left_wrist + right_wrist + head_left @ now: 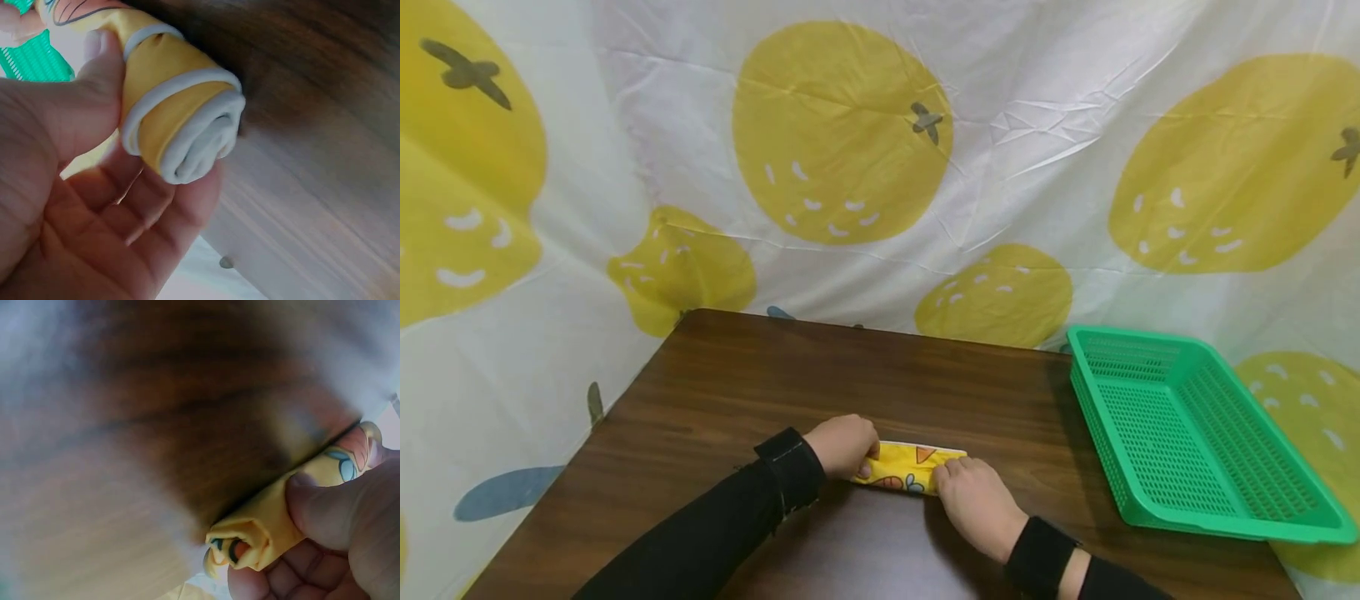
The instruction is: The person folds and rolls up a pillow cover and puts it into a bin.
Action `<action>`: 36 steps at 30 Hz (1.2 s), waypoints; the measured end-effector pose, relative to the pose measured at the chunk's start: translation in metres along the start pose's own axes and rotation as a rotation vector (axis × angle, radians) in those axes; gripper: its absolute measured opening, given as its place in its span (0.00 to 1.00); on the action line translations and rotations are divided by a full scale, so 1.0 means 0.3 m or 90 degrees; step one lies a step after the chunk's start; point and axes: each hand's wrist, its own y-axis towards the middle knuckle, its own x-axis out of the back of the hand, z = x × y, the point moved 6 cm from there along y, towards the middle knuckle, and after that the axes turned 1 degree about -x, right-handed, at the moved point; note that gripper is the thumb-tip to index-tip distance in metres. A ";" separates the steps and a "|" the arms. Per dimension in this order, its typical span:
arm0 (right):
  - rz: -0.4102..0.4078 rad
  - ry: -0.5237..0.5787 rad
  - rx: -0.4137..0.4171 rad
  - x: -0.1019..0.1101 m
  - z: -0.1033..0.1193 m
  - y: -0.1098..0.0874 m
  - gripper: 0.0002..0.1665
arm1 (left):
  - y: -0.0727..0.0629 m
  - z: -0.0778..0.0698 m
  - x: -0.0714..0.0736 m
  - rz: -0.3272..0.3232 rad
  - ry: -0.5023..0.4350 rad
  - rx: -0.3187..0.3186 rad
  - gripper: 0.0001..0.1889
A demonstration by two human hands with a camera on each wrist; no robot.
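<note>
A yellow cloth rolled into a short tube (908, 468) lies over the wooden table, printed with orange and blue shapes and edged in white. My left hand (844, 447) grips its left end, thumb on the near side. At the other end, my right hand (979, 505) holds the roll between thumb and fingers. Seen in the left wrist view, the cloth's left end (200, 140) shows a white-edged spiral of layers, with fingers curled beneath it. In the right wrist view the roll's right end (240, 547) shows crumpled yellow folds, with the thumb pressed along the top.
The dark brown wooden table (760, 367) extends around the hands. A green slotted plastic basket (1097, 425) stands at the right side of the table. White sheeting (685, 100) with large yellow fruit prints hangs behind and to the left.
</note>
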 end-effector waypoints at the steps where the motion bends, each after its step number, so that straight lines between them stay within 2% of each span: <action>1: 0.004 0.006 -0.001 0.000 -0.002 0.002 0.10 | -0.004 0.000 0.002 -0.008 0.004 -0.001 0.07; 5: 0.069 0.062 0.000 0.000 -0.014 0.016 0.09 | -0.022 0.000 0.005 -0.049 0.027 -0.011 0.07; 10: 0.220 0.212 -0.033 -0.022 -0.054 0.051 0.05 | -0.046 -0.020 0.005 -0.109 0.096 -0.051 0.10; 12: 0.288 0.278 -0.070 -0.036 -0.074 0.068 0.05 | -0.062 -0.035 0.007 -0.137 0.123 -0.060 0.09; 14: 0.346 0.315 -0.112 -0.050 -0.094 0.082 0.05 | -0.079 -0.052 0.009 -0.167 0.154 -0.063 0.08; 16: 0.403 0.330 -0.169 -0.064 -0.115 0.090 0.09 | -0.099 -0.070 0.005 -0.190 0.191 -0.065 0.07; 18: 0.444 0.308 -0.219 -0.072 -0.138 0.094 0.15 | -0.118 -0.089 -0.003 -0.208 0.229 -0.070 0.04; 21: 0.475 0.256 -0.261 -0.078 -0.165 0.097 0.21 | -0.141 -0.108 -0.019 -0.234 0.295 -0.074 0.01; 22: 0.477 0.242 -0.268 -0.076 -0.172 0.098 0.22 | -0.145 -0.114 -0.023 -0.244 0.311 -0.075 0.03; 26: 0.472 0.216 -0.258 -0.070 -0.178 0.101 0.24 | -0.150 -0.124 -0.027 -0.275 0.351 -0.072 0.07; 33: 0.471 0.237 -0.264 -0.070 -0.177 0.093 0.24 | -0.142 -0.123 -0.024 -0.233 0.322 -0.066 0.05; 36: 0.470 0.241 -0.264 -0.072 -0.180 0.088 0.24 | -0.138 -0.121 -0.019 -0.228 0.309 -0.064 0.03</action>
